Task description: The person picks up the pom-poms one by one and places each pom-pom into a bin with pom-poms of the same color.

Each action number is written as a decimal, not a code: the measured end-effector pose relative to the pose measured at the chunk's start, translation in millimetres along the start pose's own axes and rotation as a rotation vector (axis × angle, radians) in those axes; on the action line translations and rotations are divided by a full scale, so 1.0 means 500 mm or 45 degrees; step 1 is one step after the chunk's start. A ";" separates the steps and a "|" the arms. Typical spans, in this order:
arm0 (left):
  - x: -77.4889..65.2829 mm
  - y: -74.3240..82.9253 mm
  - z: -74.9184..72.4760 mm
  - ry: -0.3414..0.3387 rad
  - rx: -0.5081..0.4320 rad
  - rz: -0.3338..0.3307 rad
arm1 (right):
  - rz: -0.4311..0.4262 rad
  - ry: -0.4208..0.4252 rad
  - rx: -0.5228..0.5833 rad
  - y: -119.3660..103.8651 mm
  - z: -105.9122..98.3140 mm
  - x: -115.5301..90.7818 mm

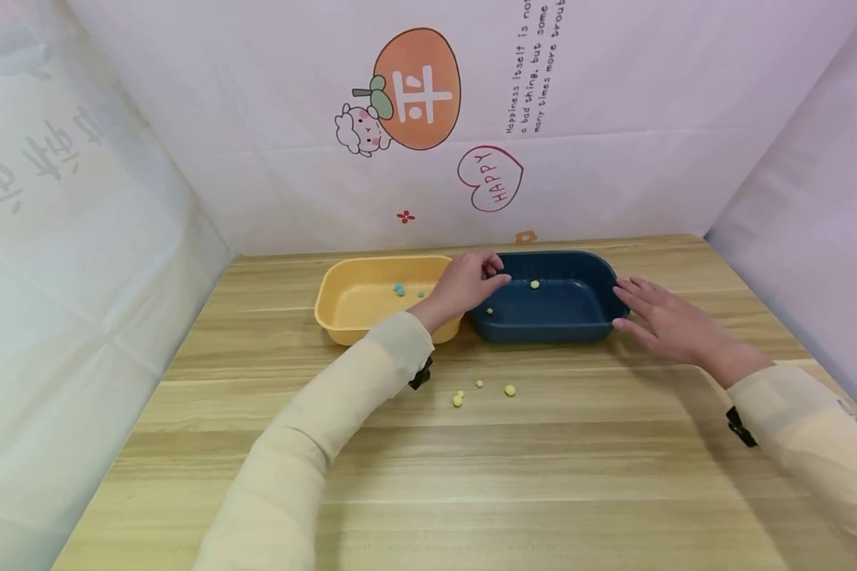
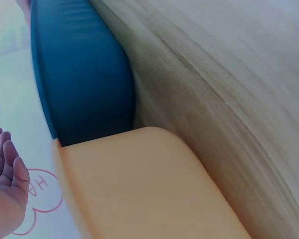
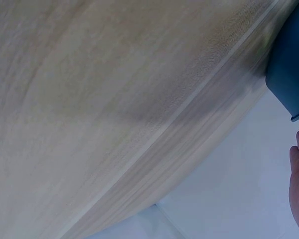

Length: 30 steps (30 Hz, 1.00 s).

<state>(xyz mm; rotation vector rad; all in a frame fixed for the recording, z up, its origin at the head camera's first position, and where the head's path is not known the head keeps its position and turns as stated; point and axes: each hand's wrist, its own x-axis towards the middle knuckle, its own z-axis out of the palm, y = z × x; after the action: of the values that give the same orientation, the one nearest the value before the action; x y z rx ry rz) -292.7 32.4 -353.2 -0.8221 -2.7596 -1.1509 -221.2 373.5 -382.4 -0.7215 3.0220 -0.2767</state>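
Note:
My left hand (image 1: 464,284) hovers where the yellow tray (image 1: 337,327) and the dark blue tray (image 1: 543,332) meet, its fingers loosely bent. The left wrist view shows its palm (image 2: 5,204) with nothing in it. At the blue tray's right end, my right hand (image 1: 674,323) rests nearly straight fingers against the rim. Inside the blue tray lie a pale yellow ball (image 1: 535,284) and a smaller one (image 1: 489,311). A few small turquoise balls (image 1: 399,290) sit in the yellow tray.
Several pale yellow balls, among them a larger one (image 1: 510,390) and a clump (image 1: 458,401), lie on the wooden table (image 1: 528,484) in front of the trays. A printed white cloth (image 1: 286,190) stands as a wall behind and along both sides.

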 end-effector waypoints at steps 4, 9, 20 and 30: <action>-0.014 0.001 -0.013 -0.016 0.009 0.069 | 0.002 -0.009 -0.010 0.003 -0.001 0.002; -0.037 0.002 -0.026 -0.054 0.019 0.138 | -0.019 -0.002 -0.011 0.003 0.001 0.001; -0.104 0.005 -0.061 -0.090 -0.053 0.226 | -0.010 -0.009 -0.013 0.004 0.004 -0.001; -0.160 -0.012 -0.074 -0.127 -0.049 0.232 | -0.025 0.003 -0.027 0.005 0.004 0.000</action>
<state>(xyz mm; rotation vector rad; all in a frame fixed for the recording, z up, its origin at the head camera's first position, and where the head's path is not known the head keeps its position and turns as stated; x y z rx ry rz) -232.7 -32.4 -349.0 -1.1378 -2.6768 -1.1618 -222.0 375.4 -384.7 -0.7531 3.0263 -0.2460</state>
